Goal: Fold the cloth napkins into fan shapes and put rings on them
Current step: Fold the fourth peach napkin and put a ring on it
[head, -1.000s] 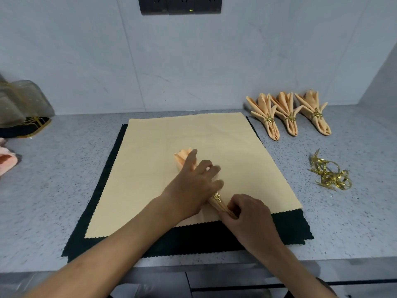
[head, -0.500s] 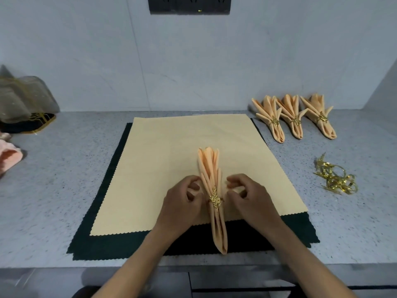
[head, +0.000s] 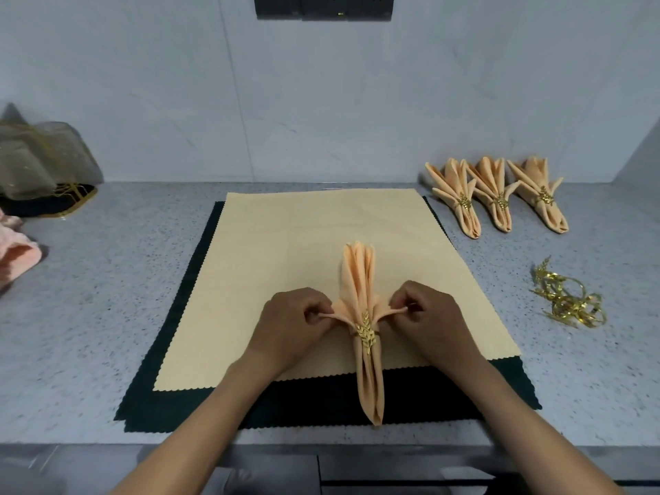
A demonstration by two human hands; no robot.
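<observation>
The pleated peach cloth napkin [head: 364,316] is lying lengthwise on the flat beige cloth [head: 285,251], its pointed tail hanging over the dark green scalloped mat [head: 171,398] underneath, close to the counter edge. A gold leaf-pattern ring [head: 365,334] cinches it around the middle.

The step here looks like fanning out the outer pleats. The left hand [head: 289,326] pinches the outermost fold on its side and the right hand [head: 434,316] pinches the matching one opposite, both drawn sideways just above the ring. I'd say pull both evenly and gently so the ring stays centred and doesn't slide down, and leave the middle pleats standing together.

The top is tight and upright for now, just the two side wings are spread. The tail folds look neat.

Far right on the grey speckled counter [head: 107,280] there's a row of three finished fan napkins [head: 496,198], each with a ring on. Nearer is a pile of loose gold rings [head: 568,298]. Far left sits a sheer gold-trimmed pouch [head: 39,166] and some pink fabric [head: 14,255], partly cut off.
</observation>
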